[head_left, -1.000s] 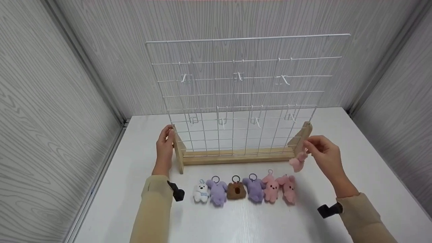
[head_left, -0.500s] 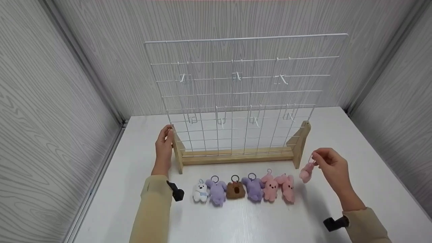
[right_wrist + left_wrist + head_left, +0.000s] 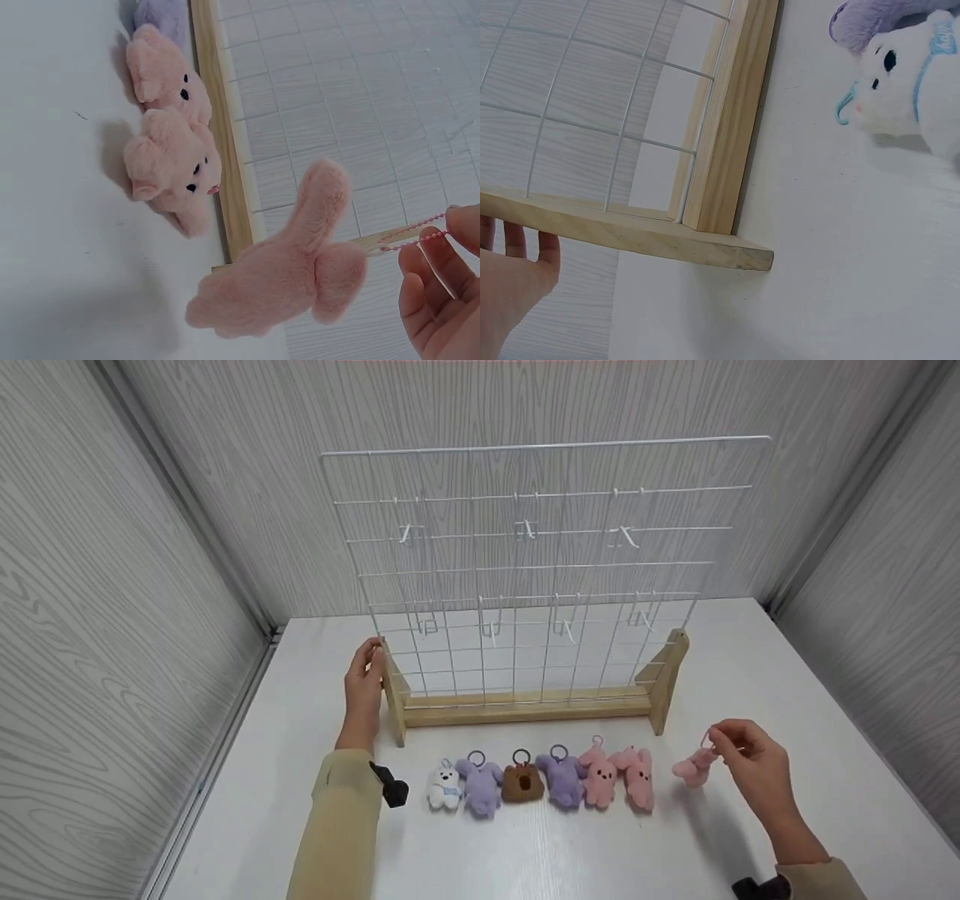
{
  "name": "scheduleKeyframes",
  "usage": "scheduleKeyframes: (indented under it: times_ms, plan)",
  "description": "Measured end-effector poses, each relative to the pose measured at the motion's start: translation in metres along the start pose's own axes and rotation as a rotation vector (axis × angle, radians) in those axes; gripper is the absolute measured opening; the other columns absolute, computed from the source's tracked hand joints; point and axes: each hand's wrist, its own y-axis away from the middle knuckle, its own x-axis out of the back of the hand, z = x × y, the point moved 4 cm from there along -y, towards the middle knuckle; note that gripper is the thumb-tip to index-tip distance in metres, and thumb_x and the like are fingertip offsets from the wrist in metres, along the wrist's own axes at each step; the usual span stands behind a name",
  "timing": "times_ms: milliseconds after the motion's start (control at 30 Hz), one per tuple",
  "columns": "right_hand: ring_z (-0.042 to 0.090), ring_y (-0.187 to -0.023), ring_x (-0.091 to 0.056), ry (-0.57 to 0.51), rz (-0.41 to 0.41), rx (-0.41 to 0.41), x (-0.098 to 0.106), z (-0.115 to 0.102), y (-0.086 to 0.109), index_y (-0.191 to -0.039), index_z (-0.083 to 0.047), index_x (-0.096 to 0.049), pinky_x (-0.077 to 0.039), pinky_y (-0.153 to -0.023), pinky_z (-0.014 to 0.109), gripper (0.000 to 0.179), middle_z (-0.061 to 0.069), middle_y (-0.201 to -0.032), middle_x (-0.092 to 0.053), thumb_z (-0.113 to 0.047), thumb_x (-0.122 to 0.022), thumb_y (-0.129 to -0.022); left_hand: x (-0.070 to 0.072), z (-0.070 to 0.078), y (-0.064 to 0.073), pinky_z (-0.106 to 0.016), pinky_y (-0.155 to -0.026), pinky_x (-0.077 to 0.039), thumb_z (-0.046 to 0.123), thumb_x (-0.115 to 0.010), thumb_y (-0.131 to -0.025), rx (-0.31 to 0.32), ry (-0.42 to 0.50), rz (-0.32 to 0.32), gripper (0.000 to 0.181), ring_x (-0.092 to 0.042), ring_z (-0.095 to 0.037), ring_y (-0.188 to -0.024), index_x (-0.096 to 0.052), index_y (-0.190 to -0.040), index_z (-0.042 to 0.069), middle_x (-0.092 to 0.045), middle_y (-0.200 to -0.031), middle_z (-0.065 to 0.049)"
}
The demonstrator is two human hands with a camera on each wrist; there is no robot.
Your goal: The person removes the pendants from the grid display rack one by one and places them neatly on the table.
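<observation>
A wire grid rack [image 3: 525,564] stands on wooden feet, with several white hooks on it. My left hand [image 3: 365,679] rests against the outer side of its left wooden foot [image 3: 394,694]; in the left wrist view the fingers [image 3: 549,251] touch that foot. At the right, beyond the rack, my right hand [image 3: 754,757] pinches the pink bead-chain loop [image 3: 412,231] of a pink plush keychain [image 3: 695,767]. The plush dangles low over the table, its face turned away in the right wrist view.
A row of plush keychains lies before the rack: a white bear [image 3: 445,787], a purple plush [image 3: 482,789], a brown one [image 3: 523,784], another purple plush [image 3: 564,781] and two pink plushes, one upright-facing [image 3: 601,780], one turned sideways [image 3: 640,781]. Walls enclose the white table [image 3: 525,855].
My right hand has carried the pink plush keychain away from the rack's right foot, rightward and toward me, lowering it. My left hand stays at the left foot.
</observation>
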Motion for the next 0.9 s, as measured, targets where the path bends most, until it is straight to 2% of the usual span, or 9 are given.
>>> scheduleKeyframes:
  times_ms: [300,467,567,700,900]
  plan:
    - [0.009,-0.073,-0.055,0.056,0.023,0.012,0.005,0.008,0.017,-0.100,-0.007,-0.065,-0.045,-0.059,0.014,0.016,0.003,-0.088,-0.064,-0.020,-0.064,-0.090,-0.001,0.003,0.000,-0.040,-0.100,-0.034,0.039,-0.045,-0.097,0.005,0.003,0.001,0.042,-0.038,-0.019,-0.123,-0.043,-0.135,0.022,-0.033,-0.143,-0.002]
    - [0.007,-0.072,-0.056,0.058,0.036,-0.027,0.008,0.007,0.030,-0.098,-0.007,-0.066,-0.045,-0.060,0.014,0.015,0.003,-0.086,-0.064,-0.019,-0.065,-0.089,-0.001,0.005,0.002,-0.041,-0.101,-0.033,0.039,-0.043,-0.098,0.007,-0.005,-0.015,0.044,-0.034,-0.020,-0.127,-0.041,-0.138,0.021,-0.030,-0.145,-0.003]
    - [0.007,-0.071,-0.056,0.076,0.041,-0.043,0.009,0.005,0.036,-0.097,-0.008,-0.066,-0.045,-0.061,0.013,0.014,0.001,-0.085,-0.065,-0.019,-0.066,-0.089,-0.001,0.005,0.002,-0.040,-0.101,-0.033,0.040,-0.043,-0.097,0.011,-0.012,-0.014,0.045,-0.034,-0.018,-0.128,-0.041,-0.138,0.021,-0.031,-0.144,-0.002]
    - [0.007,-0.072,-0.056,0.083,0.042,-0.026,0.010,-0.001,0.040,-0.097,-0.009,-0.065,-0.044,-0.063,0.013,0.012,0.000,-0.084,-0.064,-0.019,-0.065,-0.089,0.000,0.003,0.000,-0.039,-0.101,-0.033,0.043,-0.045,-0.096,0.012,-0.014,0.004,0.045,-0.035,-0.017,-0.127,-0.042,-0.136,0.022,-0.033,-0.144,-0.002]
    - [0.008,-0.070,-0.057,0.088,0.042,-0.018,0.008,-0.006,0.047,-0.096,-0.009,-0.065,-0.044,-0.061,0.013,0.011,0.001,-0.082,-0.064,-0.016,-0.066,-0.089,0.001,0.003,0.002,-0.039,-0.101,-0.033,0.041,-0.045,-0.096,0.016,-0.006,-0.004,0.045,-0.035,-0.018,-0.126,-0.042,-0.136,0.021,-0.034,-0.143,-0.003]
